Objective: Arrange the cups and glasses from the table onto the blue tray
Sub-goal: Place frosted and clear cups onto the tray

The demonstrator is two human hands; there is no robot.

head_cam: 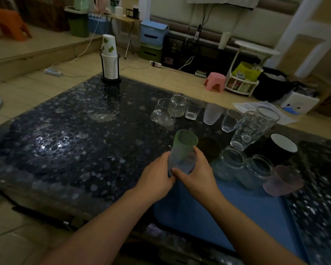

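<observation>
- Both forearms rise from the bottom edge of the frame and meet at centre, just over the far left corner of the blue tray (227, 213), which lies on the dark pebbled table (65, 150).
- Between them, the left hand (157, 178) and right hand (195, 178) clasp one frosted bluish cup (182, 161), left palm on its left wall and right fingers wrapped round its right side and base. Two hands on one light cup suggests steadying it for careful placement rather than carrying weight.
- Right behind it, a green cup (184, 140) overlaps the bluish one's rim; whether it is nested inside or simply standing behind is hard to tell in this dim view.
- Along the tray's far edge, at centre right, stand two clear jars (245, 169) and a pinkish frosted cup (283, 180), set close in a row, likely to leave the near part of the tray free.
- Behind those, a tall patterned glass (250, 129), another tall glass (266, 119) and a dark mug with a white inside (283, 146) crowd together; I cannot say whether they are on the tray or just past it.
- Further up, right of centre, a line of clear and frosted glasses (191, 109) waits on the bare table, so the task looks roughly half done.
- At upper left of the table, a rack of paper cups (110, 60) stands well apart from the rest.
</observation>
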